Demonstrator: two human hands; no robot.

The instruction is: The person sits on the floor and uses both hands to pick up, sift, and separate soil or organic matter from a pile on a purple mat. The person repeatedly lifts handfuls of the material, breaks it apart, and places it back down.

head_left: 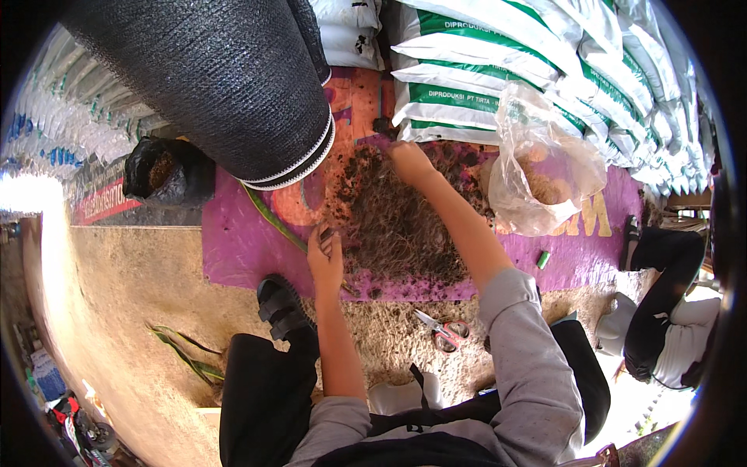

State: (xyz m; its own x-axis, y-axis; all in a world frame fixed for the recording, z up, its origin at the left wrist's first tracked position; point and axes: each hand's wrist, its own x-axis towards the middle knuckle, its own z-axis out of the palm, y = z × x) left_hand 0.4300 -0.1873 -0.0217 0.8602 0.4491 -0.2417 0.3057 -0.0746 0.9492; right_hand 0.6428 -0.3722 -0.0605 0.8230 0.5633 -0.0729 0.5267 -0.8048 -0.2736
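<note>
A broad heap of dark soil tangled with fine roots (405, 226) lies on a purple and orange printed sheet (241, 249). My right hand (411, 165) is closed at the heap's far edge; what its fingers hold, if anything, is hidden. At the heap's left edge, my left hand (325, 255) has curled, soil-darkened fingers, and I cannot make out what is in them. A long green leaf with yellow edges (274, 219) runs across the sheet up to my left hand; whether the hand grips it is unclear.
A large black mesh roll (226, 86) stands at the far left, beside a black bag (167, 171). White-green sacks (459, 86) are stacked behind. A clear plastic bag (537, 183) sits right of the soil. Red-handled scissors (445, 335) lie near me; another person (669, 303) is at right.
</note>
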